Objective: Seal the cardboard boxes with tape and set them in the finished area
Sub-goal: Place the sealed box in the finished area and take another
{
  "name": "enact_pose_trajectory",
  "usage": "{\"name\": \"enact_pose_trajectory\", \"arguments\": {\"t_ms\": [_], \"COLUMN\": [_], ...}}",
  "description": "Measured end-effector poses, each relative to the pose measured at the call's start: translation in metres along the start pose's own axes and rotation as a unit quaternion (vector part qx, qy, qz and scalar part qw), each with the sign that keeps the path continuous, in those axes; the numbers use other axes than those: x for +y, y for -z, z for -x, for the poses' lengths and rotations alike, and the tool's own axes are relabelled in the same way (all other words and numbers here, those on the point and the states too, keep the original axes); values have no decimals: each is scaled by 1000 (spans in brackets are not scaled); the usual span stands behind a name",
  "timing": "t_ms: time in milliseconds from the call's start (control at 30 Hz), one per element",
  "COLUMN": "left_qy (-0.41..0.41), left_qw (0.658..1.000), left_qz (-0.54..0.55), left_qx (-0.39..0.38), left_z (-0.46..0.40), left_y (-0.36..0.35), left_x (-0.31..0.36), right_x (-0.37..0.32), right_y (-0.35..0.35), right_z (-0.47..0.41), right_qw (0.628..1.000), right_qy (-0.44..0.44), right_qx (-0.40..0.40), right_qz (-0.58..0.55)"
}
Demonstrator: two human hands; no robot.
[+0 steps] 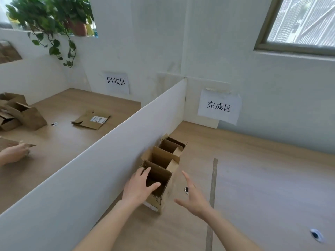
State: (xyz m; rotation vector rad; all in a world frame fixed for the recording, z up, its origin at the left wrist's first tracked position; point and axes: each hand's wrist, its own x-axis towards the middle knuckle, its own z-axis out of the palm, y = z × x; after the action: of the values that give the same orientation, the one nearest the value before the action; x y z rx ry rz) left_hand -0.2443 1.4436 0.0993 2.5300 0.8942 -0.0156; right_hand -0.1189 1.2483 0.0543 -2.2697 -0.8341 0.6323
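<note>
- The tape on the boxes is hard to make out; only a pale strip shows at the low near corner of the nearest box (159,185).
- At the far left edge another person's hand (13,153) is cut off by the frame, and it touches a cardboard piece (10,142) that is also cut off.
- A pile of brown boxes (18,113) at the left is partly out of the frame, so their number I cannot tell.
- Three open-topped cardboard boxes stand in a row on the wooden table (253,169), touching the white divider board (108,151): the nearest box, a middle box (163,156) and a far box (174,144).
- They are on the side with the paper sign 完成区 (219,106); the other side has the sign 回收区 (116,81).
- The boxes are brown, their tops are open and the inside looks dark; the rim of the nearest one is rough and speckled.
- The left hand (139,187) rests on the near-left rim of the nearest box, with the fingers lying relaxed over the opening, and it pinches nothing.
- The right hand (194,196) hovers just beside the right wall of this box, fingers straight and spread, holding nothing.
- A flattened carton with a label (91,120) lies on the other side of the divider.
- A potted plant (54,20) stands on the sill at the top left.
</note>
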Motion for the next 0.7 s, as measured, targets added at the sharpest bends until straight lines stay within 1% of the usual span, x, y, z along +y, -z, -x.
{"name": "enact_pose_trajectory", "arguments": {"t_ms": [100, 167, 300, 500, 600, 700], "left_qy": [-70, -116, -204, -350, -426, -485], "left_qw": [997, 992, 976, 933, 901, 872], "left_qz": [-29, -44, -61, -50, -54, -46], "left_qx": [22, 32, 44, 67, 62, 48], "left_z": [20, 38, 96, 223, 291, 362], "left_y": [14, 18, 11, -21, -46, -70], "left_x": [62, 114, 236, 442, 537, 617], "right_x": [5, 13, 49, 121, 151, 180], "right_y": [60, 109, 213, 373, 429, 467], "right_z": [43, 82, 176, 379, 488, 587], "right_qw": [999, 995, 975, 929, 902, 882], "right_qy": [20, 22, -16, -91, -140, -192], "right_qx": [30, 67, 152, 268, 304, 326], "right_qz": [35, 72, 160, 241, 274, 280]}}
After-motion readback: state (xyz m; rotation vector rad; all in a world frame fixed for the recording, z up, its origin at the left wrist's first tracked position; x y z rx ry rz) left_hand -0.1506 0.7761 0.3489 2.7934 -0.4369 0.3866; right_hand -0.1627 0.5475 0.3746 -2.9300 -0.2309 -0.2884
